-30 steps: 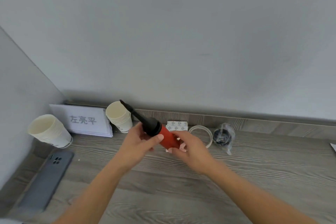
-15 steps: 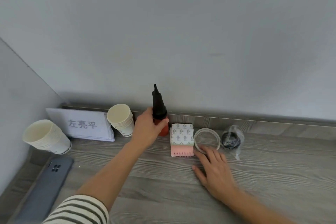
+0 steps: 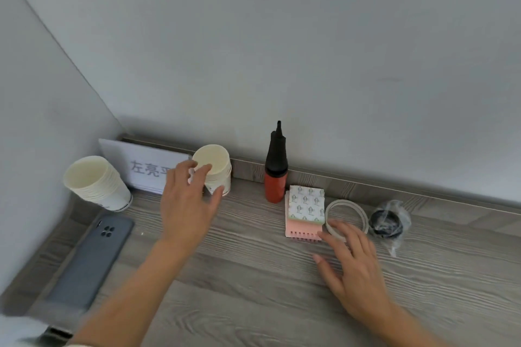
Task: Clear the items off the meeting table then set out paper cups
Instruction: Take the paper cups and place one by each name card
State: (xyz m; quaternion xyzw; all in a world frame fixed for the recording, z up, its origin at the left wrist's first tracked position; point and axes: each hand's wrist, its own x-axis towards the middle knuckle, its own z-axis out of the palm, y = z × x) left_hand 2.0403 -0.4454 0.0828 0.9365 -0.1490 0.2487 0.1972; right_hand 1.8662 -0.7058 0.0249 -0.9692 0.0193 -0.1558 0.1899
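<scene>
Left grip (image 3: 189,205): fingers spread, holding nothing, tips at the upright paper cup stack (image 3: 218,177) just beyond it by the wall. Right grip (image 3: 352,262): fingers straight, resting on table (image 3: 253,290), well apart from that stack; left is nearer.

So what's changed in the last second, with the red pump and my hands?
The red pump, held tilted in both hands, now stands upright by the wall, let go. The left hand moved left and reaches round the small cup stack; contact is unclear. The right hand dropped flat to the table, fingertips by the tape ring. The larger cup stack, name card and phone stayed put.
</scene>
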